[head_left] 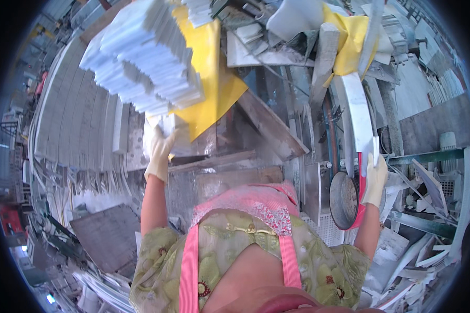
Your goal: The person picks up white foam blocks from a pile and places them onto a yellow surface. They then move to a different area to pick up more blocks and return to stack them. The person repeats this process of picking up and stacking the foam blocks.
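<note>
My left hand (161, 148), in a cream glove, grips a small white stone piece (173, 124) just below a tall stack of white stone tiles (141, 57). A yellow sheet (209, 68) lies beside and under that stack. On the right, my right hand (376, 177), gloved the same way, is closed round a thin white stone tile (376, 146) held on edge. Right by it stands a long white stone strip (357, 112), topped by another yellow sheet (348, 44). Some of the fingers on both hands are hidden.
A round dark metal pan (344, 201) with a red edge sits below the strip. Long grey slabs (70, 109) line the left side. A wooden board (271, 125) slants across the middle. Stone offcuts (402, 255) and a green metal bar (428, 156) are at right.
</note>
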Available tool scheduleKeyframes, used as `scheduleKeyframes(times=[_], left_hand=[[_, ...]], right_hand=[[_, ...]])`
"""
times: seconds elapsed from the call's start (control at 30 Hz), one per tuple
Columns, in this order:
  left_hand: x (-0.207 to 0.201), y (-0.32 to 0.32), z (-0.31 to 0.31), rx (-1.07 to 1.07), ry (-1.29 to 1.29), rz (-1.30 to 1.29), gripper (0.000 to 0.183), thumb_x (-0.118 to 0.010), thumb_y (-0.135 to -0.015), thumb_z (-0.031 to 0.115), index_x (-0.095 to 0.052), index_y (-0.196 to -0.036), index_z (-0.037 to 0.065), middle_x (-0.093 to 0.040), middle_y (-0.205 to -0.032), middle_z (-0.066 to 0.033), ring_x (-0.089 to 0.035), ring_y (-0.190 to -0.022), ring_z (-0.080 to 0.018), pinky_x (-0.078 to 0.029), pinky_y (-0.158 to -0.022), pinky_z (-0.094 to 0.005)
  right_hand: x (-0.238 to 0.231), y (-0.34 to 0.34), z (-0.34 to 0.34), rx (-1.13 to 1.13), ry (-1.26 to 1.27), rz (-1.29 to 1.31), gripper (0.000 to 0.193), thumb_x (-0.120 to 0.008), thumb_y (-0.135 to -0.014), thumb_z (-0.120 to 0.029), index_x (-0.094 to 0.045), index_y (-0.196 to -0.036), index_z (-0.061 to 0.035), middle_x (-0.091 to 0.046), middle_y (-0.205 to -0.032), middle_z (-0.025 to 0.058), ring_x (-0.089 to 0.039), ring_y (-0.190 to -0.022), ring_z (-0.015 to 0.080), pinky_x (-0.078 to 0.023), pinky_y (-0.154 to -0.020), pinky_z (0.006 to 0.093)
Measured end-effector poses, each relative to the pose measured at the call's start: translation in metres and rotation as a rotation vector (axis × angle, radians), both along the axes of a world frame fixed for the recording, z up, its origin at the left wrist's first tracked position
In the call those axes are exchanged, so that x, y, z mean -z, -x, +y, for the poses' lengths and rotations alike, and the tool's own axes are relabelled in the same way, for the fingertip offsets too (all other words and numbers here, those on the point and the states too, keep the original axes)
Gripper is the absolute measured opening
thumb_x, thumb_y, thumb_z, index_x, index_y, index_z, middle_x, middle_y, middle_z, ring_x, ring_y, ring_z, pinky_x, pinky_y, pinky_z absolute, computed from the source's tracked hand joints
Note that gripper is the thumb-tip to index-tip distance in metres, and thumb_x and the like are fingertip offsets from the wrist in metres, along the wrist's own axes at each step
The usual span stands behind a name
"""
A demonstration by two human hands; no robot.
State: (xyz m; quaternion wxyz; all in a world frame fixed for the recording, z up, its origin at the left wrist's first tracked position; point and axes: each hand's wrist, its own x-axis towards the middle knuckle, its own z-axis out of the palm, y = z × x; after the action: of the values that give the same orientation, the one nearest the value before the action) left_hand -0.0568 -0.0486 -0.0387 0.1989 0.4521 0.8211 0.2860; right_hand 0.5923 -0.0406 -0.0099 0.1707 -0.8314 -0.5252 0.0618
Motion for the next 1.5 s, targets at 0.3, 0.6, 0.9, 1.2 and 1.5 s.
scheduleKeyframes(times=[0.3, 0.6, 0.9, 1.2, 1.5], left_hand=[[-0.016, -0.011, -0.002, 0.005, 0.041, -0.182, 0.082, -0.078, -0.084, 0.048, -0.049, -0.139, -0.006, -0.064, -0.129, -0.0244, -0.063, -0.119, -0.0296, -0.049, -0.099, -0.0385], [-0.022, -0.01, -0.004, 0.055, 0.064, -0.089, 0.08, -0.066, -0.091, 0.057, -0.05, -0.134, -0.008, -0.066, -0.124, -0.0273, -0.065, -0.117, -0.0359, -0.049, -0.099, -0.0402], [-0.015, -0.005, 0.004, 0.093, -0.02, -0.232, 0.106, -0.095, -0.064, 0.044, -0.044, -0.14, -0.009, -0.067, -0.123, -0.0242, -0.065, -0.114, -0.0303, -0.054, -0.094, -0.0411], [-0.003, -0.009, 0.006, 0.027, -0.119, -0.312, 0.105, -0.095, -0.063, 0.032, -0.042, -0.146, -0.004, -0.064, -0.128, -0.0216, -0.064, -0.114, -0.0309, -0.053, -0.097, -0.0408], [-0.004, -0.01, 0.003, 0.013, -0.115, -0.31, 0.108, -0.093, -0.066, 0.037, -0.037, -0.146, -0.011, -0.061, -0.131, -0.0264, -0.064, -0.117, -0.0334, -0.052, -0.099, -0.0411]], right_hand=[[0.021, 0.34, 0.027, -0.516, -0.056, 1.417, 0.038, -0.061, -0.1, -0.031, -0.07, -0.11, 0.0044, -0.068, -0.096, 0.0041, -0.059, -0.084, 0.0109, -0.048, -0.081, 0.0318], [0.037, 0.489, 0.022, -0.588, 0.148, 0.854, 0.057, -0.063, -0.093, -0.058, -0.069, -0.105, -0.003, -0.073, -0.095, 0.0226, -0.07, -0.093, 0.041, -0.054, -0.085, 0.0477], [0.05, 0.472, 0.024, -1.166, 0.107, 0.97, 0.056, -0.069, -0.091, -0.037, -0.059, -0.129, 0.0035, -0.066, -0.126, 0.0273, -0.064, -0.112, 0.044, -0.051, -0.099, 0.0456], [0.084, 0.484, 0.094, -1.235, -0.316, 0.136, 0.031, -0.068, -0.069, -0.006, -0.071, -0.1, 0.0002, -0.063, -0.118, 0.0202, -0.054, -0.116, 0.0366, -0.041, -0.102, 0.0423], [0.077, 0.493, 0.097, -1.133, -0.103, 0.692, 0.054, -0.058, -0.082, -0.001, -0.062, -0.135, -0.0048, -0.055, -0.148, 0.0186, -0.054, -0.133, 0.0382, -0.046, -0.11, 0.0426]])
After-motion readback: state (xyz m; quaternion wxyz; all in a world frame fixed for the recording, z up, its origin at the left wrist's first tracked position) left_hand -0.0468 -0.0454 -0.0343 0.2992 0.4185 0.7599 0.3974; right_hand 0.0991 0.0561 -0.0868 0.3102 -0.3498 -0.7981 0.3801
